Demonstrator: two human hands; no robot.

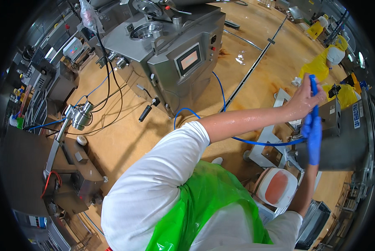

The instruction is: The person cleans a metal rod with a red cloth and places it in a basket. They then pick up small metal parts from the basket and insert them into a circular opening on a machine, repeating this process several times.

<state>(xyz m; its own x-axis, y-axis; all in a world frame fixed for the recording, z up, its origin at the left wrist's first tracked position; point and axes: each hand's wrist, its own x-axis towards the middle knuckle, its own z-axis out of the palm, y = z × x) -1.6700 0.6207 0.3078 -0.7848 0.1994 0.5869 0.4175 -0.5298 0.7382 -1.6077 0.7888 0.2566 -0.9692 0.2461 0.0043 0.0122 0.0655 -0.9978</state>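
Nearest us are our white sleeve and green apron. From the left, a silver cylinder stands on a bracket, then a steel machine with a lit panel sits on the tan floor. A blue hose loops from beside it, passes below our left forearm and runs right. Further along, a white tub with a pinkish surface inside sits below our hands.

The blue tube-like piece is upright at the right. Our bare left hand is curled around its upper part; our blue-gloved right hand is at its lower end, but we cannot tell how tightly it grips, nor whether the piece joins the hose. A steel vessel stands just beyond, with people in yellow farther off.

To handle it well, we should steady the lower end with the right hand, grip firmly above since our forearm looks wet, work without twisting, and leave slack in the hose.
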